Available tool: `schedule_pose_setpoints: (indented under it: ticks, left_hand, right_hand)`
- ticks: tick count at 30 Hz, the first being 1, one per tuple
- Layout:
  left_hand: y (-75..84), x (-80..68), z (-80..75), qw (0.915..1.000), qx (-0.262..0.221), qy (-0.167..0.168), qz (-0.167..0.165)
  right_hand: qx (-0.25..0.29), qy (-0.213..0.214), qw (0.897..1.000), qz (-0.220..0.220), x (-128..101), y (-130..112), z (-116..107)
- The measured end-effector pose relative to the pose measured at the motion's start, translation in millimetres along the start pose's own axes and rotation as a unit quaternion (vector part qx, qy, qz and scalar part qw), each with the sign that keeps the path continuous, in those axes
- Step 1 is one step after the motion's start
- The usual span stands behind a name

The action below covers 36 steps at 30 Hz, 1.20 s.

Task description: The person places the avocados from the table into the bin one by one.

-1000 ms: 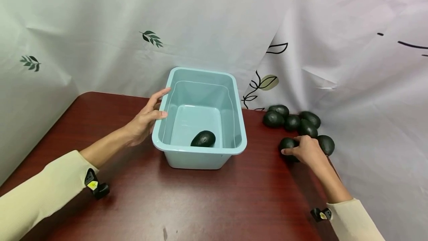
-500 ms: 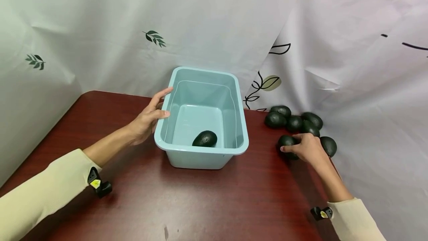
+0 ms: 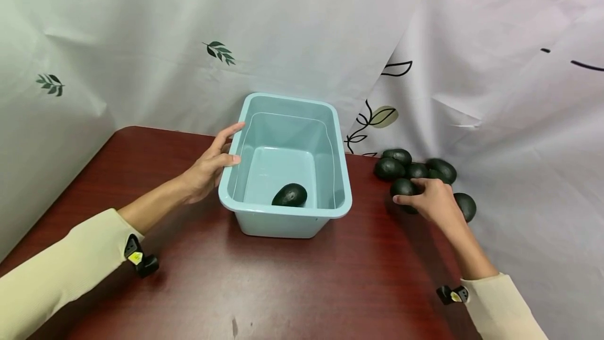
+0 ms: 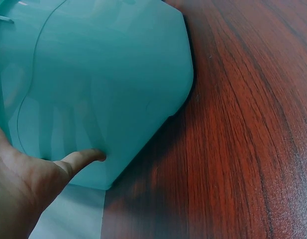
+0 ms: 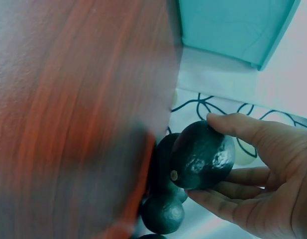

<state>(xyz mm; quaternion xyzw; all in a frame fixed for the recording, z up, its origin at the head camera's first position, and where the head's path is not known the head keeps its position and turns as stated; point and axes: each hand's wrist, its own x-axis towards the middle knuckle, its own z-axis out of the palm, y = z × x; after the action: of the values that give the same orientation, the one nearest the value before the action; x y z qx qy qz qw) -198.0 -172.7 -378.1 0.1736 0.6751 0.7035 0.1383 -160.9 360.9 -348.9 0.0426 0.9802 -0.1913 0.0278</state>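
Though half-hidden, avocado (image 3: 403, 188) in right hand (image 3: 436, 202)

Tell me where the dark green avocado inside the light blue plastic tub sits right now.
In the head view the dark green avocado lies on the floor of the light blue plastic tub, against its near wall, just right of centre.

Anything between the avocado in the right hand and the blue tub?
Nothing visible. The right hand grips an avocado just right of the tub; only bare table lies between. The tub is open-topped with one avocado inside, and the left hand rests on its far-side rim.
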Motion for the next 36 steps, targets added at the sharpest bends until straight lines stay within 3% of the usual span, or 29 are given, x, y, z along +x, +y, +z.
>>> schedule_pose_setpoints:
  ticks: [36]
  left_hand:
    - [-1.4, -0.7, -0.7, 1.0000, 0.002, 0.005, -0.002]
  right_hand:
    - [0.017, 0.049, 0.997, -0.052, 2.3, -52.3, -8.3]
